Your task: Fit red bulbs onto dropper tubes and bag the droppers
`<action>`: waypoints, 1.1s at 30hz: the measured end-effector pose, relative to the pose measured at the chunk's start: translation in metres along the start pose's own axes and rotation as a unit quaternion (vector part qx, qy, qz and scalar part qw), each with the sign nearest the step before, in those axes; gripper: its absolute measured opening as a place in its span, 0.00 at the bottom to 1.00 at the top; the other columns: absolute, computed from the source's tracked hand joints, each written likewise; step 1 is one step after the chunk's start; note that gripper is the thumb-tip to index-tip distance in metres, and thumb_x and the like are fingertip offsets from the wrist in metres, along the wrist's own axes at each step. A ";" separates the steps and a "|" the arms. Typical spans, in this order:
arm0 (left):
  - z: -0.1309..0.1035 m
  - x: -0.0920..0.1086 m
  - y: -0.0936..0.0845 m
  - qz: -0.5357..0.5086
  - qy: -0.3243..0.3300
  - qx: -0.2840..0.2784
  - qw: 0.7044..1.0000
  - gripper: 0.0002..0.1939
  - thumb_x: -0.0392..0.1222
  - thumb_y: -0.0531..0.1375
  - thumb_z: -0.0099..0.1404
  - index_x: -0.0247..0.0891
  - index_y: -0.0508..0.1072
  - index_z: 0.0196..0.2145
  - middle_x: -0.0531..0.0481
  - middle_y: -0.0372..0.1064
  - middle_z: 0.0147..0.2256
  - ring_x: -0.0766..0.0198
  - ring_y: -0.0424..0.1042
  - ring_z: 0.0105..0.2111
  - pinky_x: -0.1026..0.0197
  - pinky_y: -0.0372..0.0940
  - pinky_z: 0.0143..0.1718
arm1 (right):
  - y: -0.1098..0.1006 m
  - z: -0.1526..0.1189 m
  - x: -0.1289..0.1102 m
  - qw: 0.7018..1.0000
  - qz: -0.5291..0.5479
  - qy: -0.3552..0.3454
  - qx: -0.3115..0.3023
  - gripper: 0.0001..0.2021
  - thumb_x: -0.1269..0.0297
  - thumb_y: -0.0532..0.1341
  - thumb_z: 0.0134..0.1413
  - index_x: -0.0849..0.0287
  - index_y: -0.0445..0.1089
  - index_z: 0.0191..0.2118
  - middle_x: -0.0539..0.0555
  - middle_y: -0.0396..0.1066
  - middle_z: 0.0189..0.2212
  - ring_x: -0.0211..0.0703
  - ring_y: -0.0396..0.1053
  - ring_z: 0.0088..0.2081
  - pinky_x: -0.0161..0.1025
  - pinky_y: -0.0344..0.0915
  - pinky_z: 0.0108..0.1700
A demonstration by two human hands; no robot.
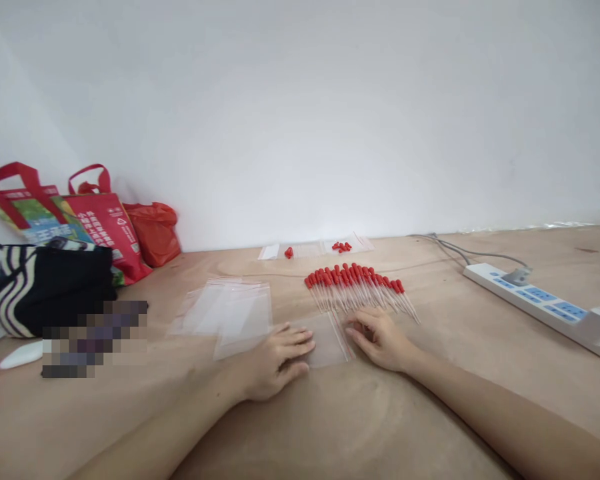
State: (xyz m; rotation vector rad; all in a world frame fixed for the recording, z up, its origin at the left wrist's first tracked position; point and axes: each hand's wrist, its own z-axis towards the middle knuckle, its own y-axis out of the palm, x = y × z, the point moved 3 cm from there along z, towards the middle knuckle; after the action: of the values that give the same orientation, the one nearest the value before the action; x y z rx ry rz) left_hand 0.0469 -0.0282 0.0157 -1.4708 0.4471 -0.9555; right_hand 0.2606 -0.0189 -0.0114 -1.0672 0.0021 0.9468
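Note:
My left hand (283, 357) lies palm down, fingers stretched out over a clear zip-seal plastic bag (325, 340) that is flat on the table. At the bag's red-lined seal edge rests my right hand (380, 337), its fingers loosely curled and the thumb a little apart; nothing shows in its grasp. Just beyond the hands, several thin clear droppers with red bulbs (355, 280) lie side by side in a fan, bulbs pointing away from me. More clear zip-seal bags (230, 310) overlap to the left of my left hand.
Near the wall, small red bulbs (342, 247) lie on clear bags (305, 250). A white power strip (535, 297) with a grey cable stands right. At left are red carrier bags (105, 227), a black striped bag (70, 283) and a blurred-out item (95, 340) on the wooden table (300, 440).

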 end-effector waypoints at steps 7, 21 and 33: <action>-0.005 0.000 0.006 -0.027 -0.031 -0.071 0.997 0.23 0.52 0.47 0.64 0.47 0.53 0.56 0.50 0.45 0.58 0.57 0.44 0.58 0.45 0.39 0.57 | 0.002 0.000 -0.003 0.998 0.012 -0.019 -0.067 0.08 0.68 0.54 0.50 0.58 0.69 0.36 0.53 0.67 0.29 0.40 0.62 0.34 0.39 0.58 0.38; -0.004 -0.001 0.006 -0.035 -0.042 -0.077 0.996 0.24 0.52 0.48 0.63 0.47 0.54 0.56 0.50 0.45 0.58 0.57 0.44 0.58 0.45 0.39 0.57 | -0.005 0.002 -0.007 0.995 0.025 -0.034 -0.092 0.14 0.57 0.52 0.54 0.56 0.70 0.40 0.56 0.66 0.38 0.43 0.61 0.40 0.44 0.57 0.43; -0.004 0.000 0.007 -0.021 -0.037 -0.072 0.997 0.23 0.45 0.40 0.67 0.43 0.43 0.59 0.51 0.42 0.59 0.63 0.41 0.59 0.50 0.38 0.59 | -0.001 0.002 -0.028 0.949 0.100 -0.180 -0.240 0.27 0.49 0.57 0.44 0.62 0.63 0.49 0.60 0.64 0.47 0.47 0.61 0.48 0.47 0.51 0.52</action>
State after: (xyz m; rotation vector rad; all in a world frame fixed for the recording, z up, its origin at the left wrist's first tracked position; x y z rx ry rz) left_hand 0.0456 -0.0317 0.0087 -1.6452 0.4399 -0.9142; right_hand 0.2429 -0.0360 0.0018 -1.3402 -0.4483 1.3596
